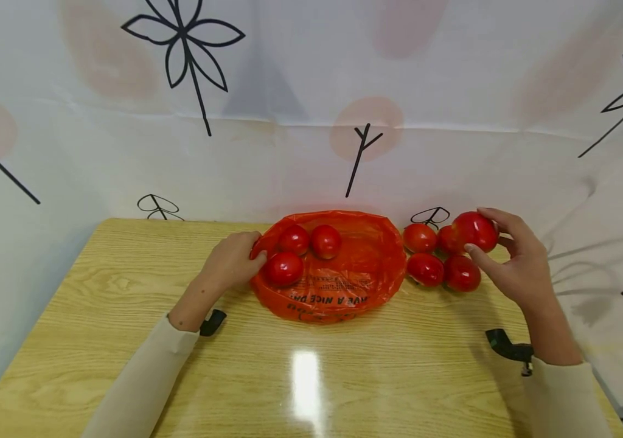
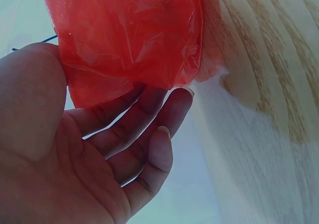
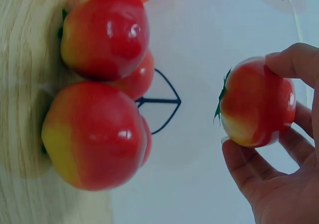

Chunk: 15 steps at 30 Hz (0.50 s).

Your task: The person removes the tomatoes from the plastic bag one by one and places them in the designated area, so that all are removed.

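Note:
A red plastic bag (image 1: 366, 252) lies spread with its mouth up, three tomatoes (image 1: 326, 241) inside towards its left. My left hand (image 1: 229, 261) pinches the bag's left rim; in the left wrist view the bag film (image 2: 129, 35) passes between thumb and fingers. With thumb and fingertips my right hand (image 1: 519, 258) holds a shiny red tomato (image 3: 258, 104) with green leaves, raised over the group right of the bag. Several more tomatoes (image 1: 462, 273) sit there, two in front and others partly hidden behind.
Everything stands near the back of a light wooden table (image 1: 388, 371). A pale cloth (image 1: 300, 164) with black plant drawings hangs behind it. A dark strap mount (image 1: 508, 347) sits at my right wrist, another (image 1: 213, 323) at the left.

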Each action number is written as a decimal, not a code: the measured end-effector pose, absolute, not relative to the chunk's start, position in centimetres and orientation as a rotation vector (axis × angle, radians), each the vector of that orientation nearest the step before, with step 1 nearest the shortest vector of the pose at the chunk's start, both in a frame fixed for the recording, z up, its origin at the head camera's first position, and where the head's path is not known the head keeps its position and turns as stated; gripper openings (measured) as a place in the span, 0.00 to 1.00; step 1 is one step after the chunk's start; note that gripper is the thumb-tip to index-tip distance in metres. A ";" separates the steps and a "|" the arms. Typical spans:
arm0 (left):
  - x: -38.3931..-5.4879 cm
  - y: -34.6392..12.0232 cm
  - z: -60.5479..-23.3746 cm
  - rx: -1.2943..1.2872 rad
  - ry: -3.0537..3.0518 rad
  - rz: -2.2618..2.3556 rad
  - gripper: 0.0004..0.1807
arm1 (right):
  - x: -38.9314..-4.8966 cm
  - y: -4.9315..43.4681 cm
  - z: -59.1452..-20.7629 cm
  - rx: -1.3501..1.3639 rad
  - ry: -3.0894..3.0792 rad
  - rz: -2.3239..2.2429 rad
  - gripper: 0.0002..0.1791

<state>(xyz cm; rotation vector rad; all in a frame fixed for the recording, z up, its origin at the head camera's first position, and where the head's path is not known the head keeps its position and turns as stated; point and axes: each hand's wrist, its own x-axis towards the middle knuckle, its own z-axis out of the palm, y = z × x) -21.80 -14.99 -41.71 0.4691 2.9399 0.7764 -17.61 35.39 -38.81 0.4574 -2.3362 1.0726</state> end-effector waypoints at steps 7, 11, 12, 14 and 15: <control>-21.7 -15.0 -41.6 0.476 2.942 0.774 0.10 | -17.7 36.2 -39.2 0.407 -2.328 1.067 0.43; -21.7 -14.9 -41.6 0.476 2.941 0.783 0.09 | -17.8 36.6 -39.4 0.370 -2.323 1.040 0.42; -21.7 -14.9 -41.6 0.476 2.941 0.786 0.09 | -17.8 36.7 -39.5 0.353 -2.327 1.034 0.41; -21.7 -14.9 -41.6 0.476 2.942 0.789 0.09 | -17.8 36.9 -39.5 0.306 -2.340 1.024 0.40; -21.7 -14.9 -41.6 0.476 2.941 0.788 0.09 | -17.8 37.0 -39.6 0.279 -2.348 1.022 0.40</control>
